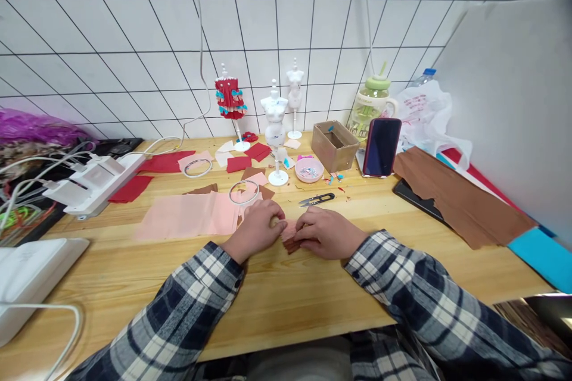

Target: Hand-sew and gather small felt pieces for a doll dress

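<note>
Between my two hands is a small pleated piece of pink and brown fabric (291, 237), held just above the wooden table. My left hand (260, 225) pinches its left end, fingers closed. With thumb and fingers together, my right hand (328, 232) grips the right side. Thread snips (317, 199) lie just beyond my right hand. A sheet of thin pink fabric (187, 214) is spread left of my left hand, and a metal ring (243, 191) rests on scraps behind that hand.
Behind stand a bare white mannequin (275, 125), another mannequin (295, 92) and one in a red ruffled dress (230, 98). A pink dish (308, 170) holds small beads. Nearby are a cardboard box (335, 146), a phone (383, 147), a brown cloth (469, 199) and a power strip (100, 184).
</note>
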A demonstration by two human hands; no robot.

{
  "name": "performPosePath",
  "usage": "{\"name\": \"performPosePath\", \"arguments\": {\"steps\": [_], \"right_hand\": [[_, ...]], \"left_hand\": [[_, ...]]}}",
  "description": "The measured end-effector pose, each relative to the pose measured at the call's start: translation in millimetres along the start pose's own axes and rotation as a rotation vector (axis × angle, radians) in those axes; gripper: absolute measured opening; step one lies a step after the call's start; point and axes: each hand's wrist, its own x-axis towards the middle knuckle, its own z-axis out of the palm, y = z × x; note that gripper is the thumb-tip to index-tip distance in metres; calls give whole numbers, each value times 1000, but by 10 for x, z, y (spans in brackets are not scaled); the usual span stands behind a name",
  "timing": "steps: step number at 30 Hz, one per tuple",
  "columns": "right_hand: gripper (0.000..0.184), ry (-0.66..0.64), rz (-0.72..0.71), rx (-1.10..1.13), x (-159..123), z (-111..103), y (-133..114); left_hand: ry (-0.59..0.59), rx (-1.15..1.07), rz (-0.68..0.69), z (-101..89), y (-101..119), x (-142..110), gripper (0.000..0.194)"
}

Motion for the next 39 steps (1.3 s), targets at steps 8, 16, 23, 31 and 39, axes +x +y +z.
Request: {"name": "performPosePath", "arguments": {"steps": [8, 16, 23, 31, 39], "right_hand": [[23, -12, 31, -31, -9, 18, 4], [20, -30, 3, -86, 4, 31, 1], [15, -55, 48, -63, 163, 35, -75], [13, -21, 99, -54, 197, 46, 10], [13, -31, 147, 4, 93, -29, 27]], "left_hand": [[250, -185, -237, -80, -141, 124, 22], [283, -18, -144, -31, -270, 461, 22], [343, 175, -41, -105, -234, 457, 27], [104, 152, 304, -135, 47, -32, 20], [-22, 104, 224, -37, -31, -50, 24]]}}
